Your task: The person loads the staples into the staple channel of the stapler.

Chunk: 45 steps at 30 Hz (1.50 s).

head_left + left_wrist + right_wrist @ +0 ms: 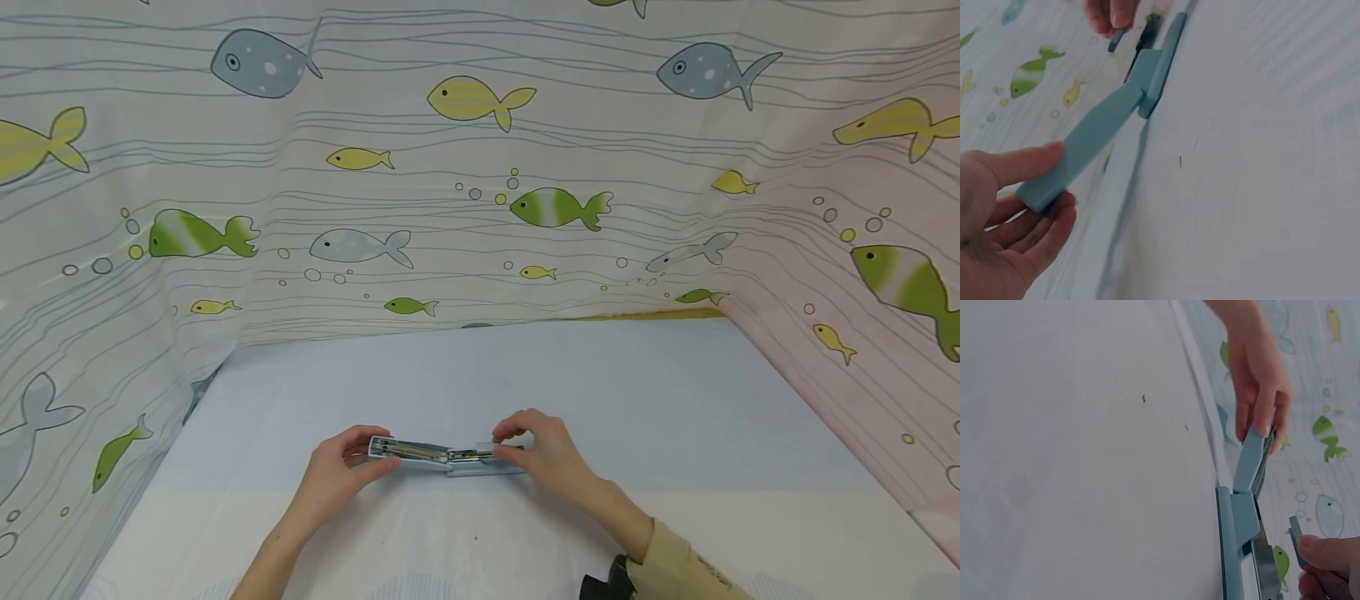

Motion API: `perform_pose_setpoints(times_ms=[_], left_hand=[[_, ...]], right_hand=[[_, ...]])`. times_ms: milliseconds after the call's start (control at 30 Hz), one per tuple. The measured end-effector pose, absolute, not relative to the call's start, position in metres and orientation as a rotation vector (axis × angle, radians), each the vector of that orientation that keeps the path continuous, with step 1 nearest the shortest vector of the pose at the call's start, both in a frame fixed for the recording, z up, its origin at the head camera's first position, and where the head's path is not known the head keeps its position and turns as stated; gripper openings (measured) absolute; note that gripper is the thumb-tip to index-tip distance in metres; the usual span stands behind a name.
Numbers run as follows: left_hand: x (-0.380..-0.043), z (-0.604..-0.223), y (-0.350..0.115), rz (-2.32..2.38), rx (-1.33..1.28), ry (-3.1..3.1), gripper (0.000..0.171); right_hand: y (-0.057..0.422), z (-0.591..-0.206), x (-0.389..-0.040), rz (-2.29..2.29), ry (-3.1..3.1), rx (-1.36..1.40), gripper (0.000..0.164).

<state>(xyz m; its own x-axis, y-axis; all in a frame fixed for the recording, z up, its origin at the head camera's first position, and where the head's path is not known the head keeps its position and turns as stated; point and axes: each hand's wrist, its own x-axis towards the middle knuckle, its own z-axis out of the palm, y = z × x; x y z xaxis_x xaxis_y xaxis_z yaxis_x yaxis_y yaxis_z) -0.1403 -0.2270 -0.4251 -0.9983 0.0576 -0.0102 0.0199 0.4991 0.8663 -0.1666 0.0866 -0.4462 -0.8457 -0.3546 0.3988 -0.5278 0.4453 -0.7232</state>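
Observation:
A light blue stapler (483,468) lies opened out on the table, its top arm (1088,147) swung up and back from the base. My left hand (337,471) grips the end of that arm, thumb on one side and fingers on the other. The metal magazine (1264,565) shows along the base. Between thumb and fingers, my right hand (551,454) pinches a short grey strip of staples (1297,540). The strip is held just above and beside the magazine, apart from it in the right wrist view.
A white cloth covers the table (480,375). Fish-printed curtains (450,200) stand around its back and sides. Small dark specks (1144,398) dot the cloth near the stapler. A black device (611,579) sits by the right sleeve.

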Motion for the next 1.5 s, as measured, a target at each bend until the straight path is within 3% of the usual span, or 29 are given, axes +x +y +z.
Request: perform_pose_setpoints(times_ms=[1500], left_hand=[[-0.141, -0.425, -0.226, 1.52, 0.059, 2.711, 0.039]], right_hand=[[0.073, -0.451, -0.168, 1.389, -2.532, 0.786, 0.016]])
